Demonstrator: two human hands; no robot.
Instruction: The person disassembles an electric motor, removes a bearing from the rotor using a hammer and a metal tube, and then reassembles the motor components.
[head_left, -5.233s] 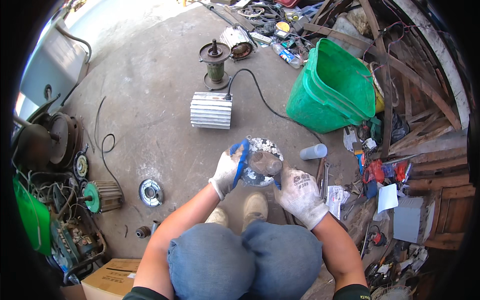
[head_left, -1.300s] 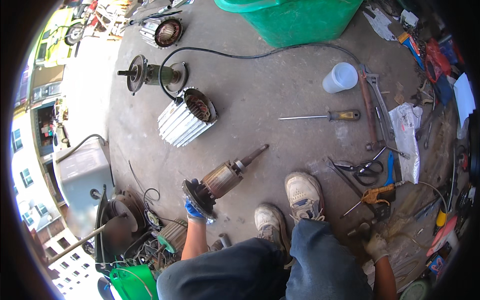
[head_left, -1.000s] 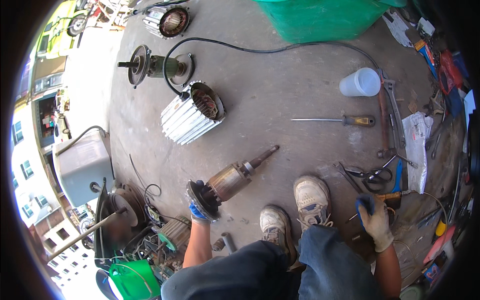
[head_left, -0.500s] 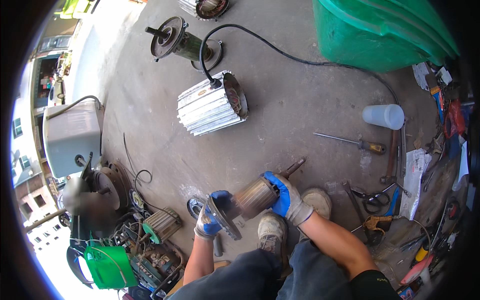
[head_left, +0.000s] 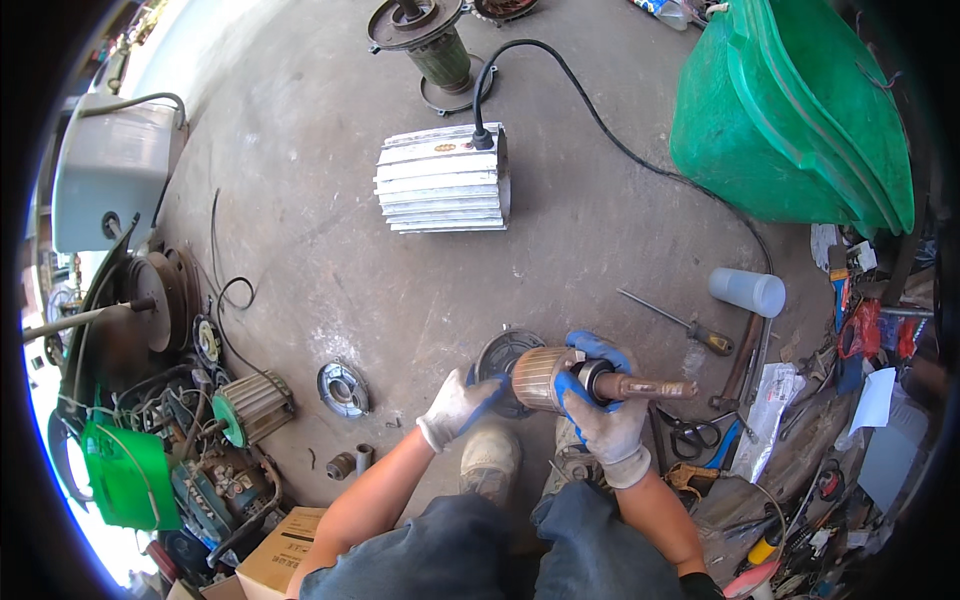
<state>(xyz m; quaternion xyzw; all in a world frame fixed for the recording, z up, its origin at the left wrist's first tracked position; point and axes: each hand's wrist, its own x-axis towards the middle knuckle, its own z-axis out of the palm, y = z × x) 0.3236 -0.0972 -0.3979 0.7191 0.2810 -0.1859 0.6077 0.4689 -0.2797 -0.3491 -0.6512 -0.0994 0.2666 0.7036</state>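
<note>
Both my hands wear white work gloves with blue coated fingers. In my right hand (head_left: pixel 607 420) is a motor rotor (head_left: pixel 540 379), held by its shaft end with the fingers wrapped round it. Its bare brown shaft (head_left: pixel 655 388) points to the right. A dark round motor end cover (head_left: pixel 506 349) sits at the rotor's left end. My left hand (head_left: pixel 460 402) grips the near left rim of that cover, its fingertips partly hidden behind it. Rotor and cover are just above my shoes.
A finned white motor housing (head_left: pixel 443 182) with a black cable lies ahead. To the right are a screwdriver (head_left: pixel 690 325), a plastic cup (head_left: pixel 748 291) and a green bin (head_left: pixel 740 130). A small end cover (head_left: pixel 342 388) and a green-ended motor (head_left: pixel 250 408) lie left.
The rotor has turned so its shaft points right instead of up and right. My left hand has shifted on the cover, which now faces me more. The whole view has shifted too.
</note>
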